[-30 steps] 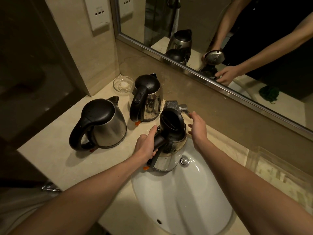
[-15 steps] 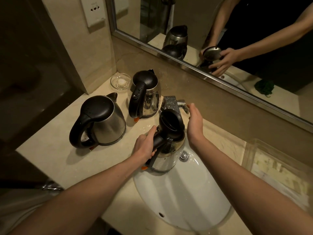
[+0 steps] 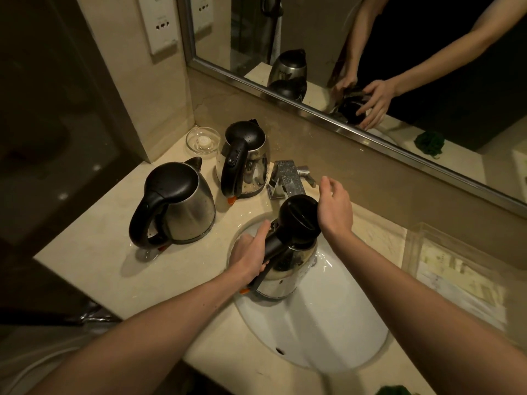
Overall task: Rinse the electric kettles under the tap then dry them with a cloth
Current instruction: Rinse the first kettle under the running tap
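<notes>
Fingers of the left hand (image 3: pixel 251 256) clamp the handle at nine o'clock of the kettle (image 3: pixel 285 276). The right hand (image 3: pixel 335 208), fingers apart, sits at its two o'clock.

- Dim, warm yellow light throughout; the left side of the frame falls off to near black
- Light comes from above, and a soft shadow lies on the counter (image 3: pixel 94 252) in front of the large kettle (image 3: pixel 182 206)
- Small bright glints on the tap (image 3: pixel 288 178) and white basin (image 3: pixel 328 323)
- Wide-angle distortion slants the mirror frame (image 3: pixel 313 114); the bottom edge looks stretched and soft
</notes>
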Available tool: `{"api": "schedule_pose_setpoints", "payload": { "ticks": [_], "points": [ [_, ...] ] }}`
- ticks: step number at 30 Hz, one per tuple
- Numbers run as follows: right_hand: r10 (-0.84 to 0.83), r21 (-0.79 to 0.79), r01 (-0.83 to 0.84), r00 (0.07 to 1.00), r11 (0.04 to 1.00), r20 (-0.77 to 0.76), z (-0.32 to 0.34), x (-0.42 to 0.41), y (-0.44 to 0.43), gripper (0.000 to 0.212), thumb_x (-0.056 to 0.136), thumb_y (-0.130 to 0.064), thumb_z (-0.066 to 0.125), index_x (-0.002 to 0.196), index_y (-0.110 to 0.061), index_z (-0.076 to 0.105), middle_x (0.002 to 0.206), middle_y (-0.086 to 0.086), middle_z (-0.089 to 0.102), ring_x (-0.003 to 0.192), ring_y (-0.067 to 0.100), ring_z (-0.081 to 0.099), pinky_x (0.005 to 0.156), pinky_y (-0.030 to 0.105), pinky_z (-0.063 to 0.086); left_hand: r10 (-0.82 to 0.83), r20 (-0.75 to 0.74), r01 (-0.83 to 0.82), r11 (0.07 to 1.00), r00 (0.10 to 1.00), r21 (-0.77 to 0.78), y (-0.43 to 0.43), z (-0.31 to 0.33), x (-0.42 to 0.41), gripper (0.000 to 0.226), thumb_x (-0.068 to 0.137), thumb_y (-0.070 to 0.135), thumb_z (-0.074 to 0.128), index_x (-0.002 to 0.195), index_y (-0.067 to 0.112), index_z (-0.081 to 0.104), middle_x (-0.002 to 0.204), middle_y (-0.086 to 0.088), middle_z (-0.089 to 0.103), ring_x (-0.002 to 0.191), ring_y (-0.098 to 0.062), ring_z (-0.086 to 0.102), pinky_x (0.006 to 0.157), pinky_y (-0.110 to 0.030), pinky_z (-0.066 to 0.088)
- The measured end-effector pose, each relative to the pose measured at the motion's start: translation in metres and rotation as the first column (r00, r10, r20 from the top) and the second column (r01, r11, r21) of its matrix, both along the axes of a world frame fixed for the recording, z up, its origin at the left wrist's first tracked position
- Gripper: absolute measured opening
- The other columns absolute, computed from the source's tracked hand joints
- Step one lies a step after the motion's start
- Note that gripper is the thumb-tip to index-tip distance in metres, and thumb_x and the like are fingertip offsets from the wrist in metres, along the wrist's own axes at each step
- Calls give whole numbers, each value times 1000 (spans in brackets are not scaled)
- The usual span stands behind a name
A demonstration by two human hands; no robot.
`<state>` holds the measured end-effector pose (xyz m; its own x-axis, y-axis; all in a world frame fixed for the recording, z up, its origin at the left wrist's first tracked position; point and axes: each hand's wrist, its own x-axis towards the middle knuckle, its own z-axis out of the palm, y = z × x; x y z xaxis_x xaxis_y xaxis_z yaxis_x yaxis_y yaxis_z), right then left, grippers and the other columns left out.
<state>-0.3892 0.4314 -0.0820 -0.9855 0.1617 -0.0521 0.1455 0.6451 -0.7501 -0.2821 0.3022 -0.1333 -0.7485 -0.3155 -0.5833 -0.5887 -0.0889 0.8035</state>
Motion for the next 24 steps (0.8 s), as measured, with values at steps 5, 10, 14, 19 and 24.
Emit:
{"api": "schedule_pose_setpoints", "payload": {
  "ticks": [5,10,14,19,24],
  "points": [
    [-65,109,59,996,992,59,-3,1,5,57,100,-55,27,136,-19,53,138,8,56,125,27,51,105,48,40,-19,23,19,1000,1000,11,-2,4,7,59,94,69,43,84,14,59,73,-7,61,67,-21,62,46,-23,42],
    [-105,145,84,984,986,145,-7,5,9,62,98,-55,22,131,-15,55,132,12,59,118,32,55,101,49,42,-34,10,33,999,999,16,-6,9,14,57,94,68,44,88,13,58,79,-9,62,73,-23,64,47,-23,44],
    [-105,93,84,965,992,240,-16,16,13,59,101,-50,22,123,-9,57,122,15,61,110,32,55,96,45,42,-77,-15,78,997,997,14,-14,16,19,58,96,66,42,88,11,57,76,-8,59,70,-21,63,46,-21,42],
    [-33,-208,113,934,972,356,-16,32,8,51,105,-42,25,110,-5,60,114,17,61,104,29,52,98,45,38,-99,-49,100,995,994,29,-22,23,23,57,98,63,41,85,10,57,74,-8,56,67,-19,60,40,-16,40],
    [-57,-310,185,923,932,381,-8,42,-3,59,103,-45,29,110,1,66,107,18,67,105,32,57,95,44,39,-104,-62,106,994,993,29,-32,34,31,51,99,62,40,79,16,51,76,-7,55,71,-20,59,48,-20,43]
  ]
}}
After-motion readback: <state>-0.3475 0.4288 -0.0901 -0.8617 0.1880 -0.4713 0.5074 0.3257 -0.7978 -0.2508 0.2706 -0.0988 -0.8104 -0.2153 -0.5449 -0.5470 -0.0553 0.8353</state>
